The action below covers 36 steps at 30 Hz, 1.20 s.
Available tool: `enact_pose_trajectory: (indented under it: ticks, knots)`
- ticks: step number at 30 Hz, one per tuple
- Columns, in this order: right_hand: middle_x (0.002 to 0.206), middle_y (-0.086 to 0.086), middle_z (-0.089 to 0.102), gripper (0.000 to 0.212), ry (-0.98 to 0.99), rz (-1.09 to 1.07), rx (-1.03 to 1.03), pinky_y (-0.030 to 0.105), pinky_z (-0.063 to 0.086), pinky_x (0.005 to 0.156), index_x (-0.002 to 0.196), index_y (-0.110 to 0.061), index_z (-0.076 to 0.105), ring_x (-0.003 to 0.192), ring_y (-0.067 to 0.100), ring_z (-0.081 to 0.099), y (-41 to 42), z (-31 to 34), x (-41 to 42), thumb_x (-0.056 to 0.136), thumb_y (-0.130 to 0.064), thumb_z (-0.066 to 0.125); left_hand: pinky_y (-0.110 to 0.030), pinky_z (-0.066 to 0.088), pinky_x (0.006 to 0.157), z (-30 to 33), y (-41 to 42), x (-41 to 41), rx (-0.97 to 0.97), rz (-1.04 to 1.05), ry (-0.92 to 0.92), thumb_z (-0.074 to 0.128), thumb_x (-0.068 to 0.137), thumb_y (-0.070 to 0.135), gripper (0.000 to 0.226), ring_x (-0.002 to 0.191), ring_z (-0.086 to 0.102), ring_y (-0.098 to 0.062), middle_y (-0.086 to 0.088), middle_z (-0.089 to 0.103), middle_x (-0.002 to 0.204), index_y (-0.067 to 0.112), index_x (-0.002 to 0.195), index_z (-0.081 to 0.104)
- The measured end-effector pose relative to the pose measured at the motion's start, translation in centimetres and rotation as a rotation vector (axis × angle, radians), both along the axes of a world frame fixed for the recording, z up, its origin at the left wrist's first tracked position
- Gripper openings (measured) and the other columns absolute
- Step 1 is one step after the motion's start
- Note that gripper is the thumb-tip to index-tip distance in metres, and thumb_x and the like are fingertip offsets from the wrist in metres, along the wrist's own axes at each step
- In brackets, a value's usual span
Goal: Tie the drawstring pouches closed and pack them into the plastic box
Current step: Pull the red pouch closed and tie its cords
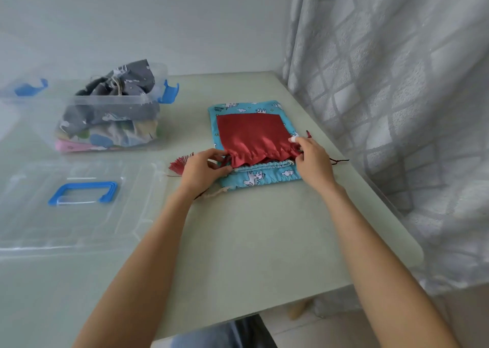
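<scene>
A red satin drawstring pouch (251, 135) lies flat on top of a larger turquoise pouch (260, 178) printed with white animals, at the right of the table. My left hand (205, 169) pinches the red pouch's gathered mouth at its left end, beside a red tassel (180, 165). My right hand (312, 162) grips the mouth's right end, where dark red cord ends (340, 161) trail out. The clear plastic box (111, 121) stands at the far left, holding a grey pouch (119, 90) and several pastel ones.
The box's clear lid (79, 204) with a blue handle (83, 192) lies flat at the near left. Blue latches (169, 92) stick out from the box. A patterned grey curtain (397, 82) hangs along the table's right edge. A cream cord (215, 192) trails from the turquoise pouch.
</scene>
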State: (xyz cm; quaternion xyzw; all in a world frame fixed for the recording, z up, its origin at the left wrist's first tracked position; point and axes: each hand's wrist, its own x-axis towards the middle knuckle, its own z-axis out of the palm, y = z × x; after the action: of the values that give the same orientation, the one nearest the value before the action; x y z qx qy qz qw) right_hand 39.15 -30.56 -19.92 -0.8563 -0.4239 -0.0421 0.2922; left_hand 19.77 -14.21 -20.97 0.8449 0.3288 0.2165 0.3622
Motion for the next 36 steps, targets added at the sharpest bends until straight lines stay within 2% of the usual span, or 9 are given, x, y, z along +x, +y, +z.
enact_pose_trajectory:
  ticks: [6, 10, 15, 19, 25, 29, 32, 34, 36]
  knots:
    - [0.115, 0.01, 0.061, 0.039, -0.022, -0.046, 0.004, 0.04, 0.043, 0.085, 0.124, -0.013, 0.054, 0.103, 0.032, 0.05, 0.0, -1.7, 1.5, 0.086, -0.001, 0.054, -0.006, 0.041, 0.065, 0.6, 1.3, -0.8, 0.109, 0.02, -0.02, 0.072, 0.08, 0.018, 0.024, 0.07, 0.057, -0.007, 0.006, 0.066, 0.085, 0.018, 0.104, 0.069]
    - [0.11, 0.007, 0.066, 0.03, -0.08, -0.02, -0.022, 0.036, 0.038, 0.081, 0.117, -0.013, 0.058, 0.096, 0.032, 0.048, -0.5, -1.6, 2.3, 0.087, -0.013, 0.059, -0.025, 0.047, 0.07, 0.6, 1.5, -2.2, 0.217, 0.081, -0.043, 0.069, 0.082, 0.02, 0.012, 0.073, 0.06, -0.009, 0.008, 0.068, 0.084, 0.023, 0.093, 0.073]
    - [0.111, 0.006, 0.065, 0.04, 0.005, 0.056, 0.015, 0.038, 0.044, 0.087, 0.118, -0.012, 0.059, 0.1, 0.03, 0.054, -1.6, -1.8, 2.8, 0.081, 0.001, 0.053, -0.018, 0.037, 0.059, 0.4, 1.4, -3.1, 0.317, 0.124, -0.079, 0.067, 0.084, 0.021, 0.009, 0.064, 0.053, 0.0, 0.011, 0.063, 0.079, 0.024, 0.089, 0.074]
    - [0.102, 0.008, 0.068, 0.03, -0.053, 0.017, 0.049, 0.041, 0.047, 0.079, 0.112, -0.01, 0.062, 0.094, 0.033, 0.054, -1.9, -1.7, 3.0, 0.084, -0.002, 0.054, -0.013, 0.044, 0.063, 1.1, 0.6, -2.2, 0.086, 0.14, -0.216, 0.055, 0.093, 0.019, 0.01, 0.068, 0.058, 0.004, 0.01, 0.066, 0.078, 0.018, 0.087, 0.063]
    - [0.081, 0.011, 0.068, 0.013, 0.032, -0.004, 0.237, 0.034, 0.045, 0.065, 0.09, -0.005, 0.069, 0.069, 0.023, 0.056, -1.8, -1.1, 3.0, 0.089, -0.015, 0.06, -0.019, 0.053, 0.077, 1.2, 0.2, -1.2, -0.605, 0.23, -0.781, 0.04, 0.1, 0.017, 0.021, 0.091, 0.067, -0.009, 0.001, 0.067, 0.104, 0.015, 0.083, 0.051]
    - [0.073, -0.002, 0.064, 0.018, 0.188, -0.01, 0.277, 0.017, 0.036, 0.06, 0.085, -0.007, 0.069, 0.063, 0.008, 0.051, -2.0, -0.5, 2.9, 0.091, -0.021, 0.059, -0.025, 0.055, 0.081, 1.2, 1.7, -1.6, -0.962, 0.27, -1.079, 0.029, 0.102, 0.014, 0.026, 0.094, 0.068, -0.014, -0.001, 0.074, 0.094, 0.011, 0.088, 0.05]
    - [0.078, -0.01, 0.062, 0.023, 0.396, 0.062, 0.395, 0.011, 0.036, 0.067, 0.072, -0.014, 0.067, 0.077, 0.008, 0.055, -1.7, 0.6, 1.7, 0.091, -0.022, 0.057, -0.028, 0.052, 0.085, 1.6, 1.5, -1.4, -1.075, 0.205, -1.128, 0.028, 0.102, 0.018, 0.032, 0.074, 0.069, -0.008, 0.004, 0.071, 0.069, 0.008, 0.084, 0.051]
    - [0.092, -0.013, 0.061, 0.024, 0.497, 0.109, 0.509, 0.017, 0.038, 0.081, 0.064, -0.019, 0.063, 0.097, 0.009, 0.055, -1.0, 0.9, 0.4, 0.088, -0.023, 0.06, -0.026, 0.054, 0.074, 1.9, 1.0, -1.3, -1.055, 0.175, -1.124, 0.032, 0.102, 0.018, 0.028, 0.049, 0.055, -0.005, 0.008, 0.052, 0.052, 0.012, 0.078, 0.046]
    - [0.107, -0.014, 0.063, 0.026, 0.608, 0.177, 0.596, 0.018, 0.04, 0.085, 0.065, -0.004, 0.063, 0.1, 0.005, 0.055, -0.2, 1.2, -1.3, 0.081, -0.024, 0.059, -0.021, 0.051, 0.057, 1.7, 0.7, -1.3, -0.914, 0.16, -0.988, 0.034, 0.101, 0.017, 0.024, 0.043, 0.035, -0.004, 0.009, 0.036, 0.051, 0.015, 0.08, 0.046]
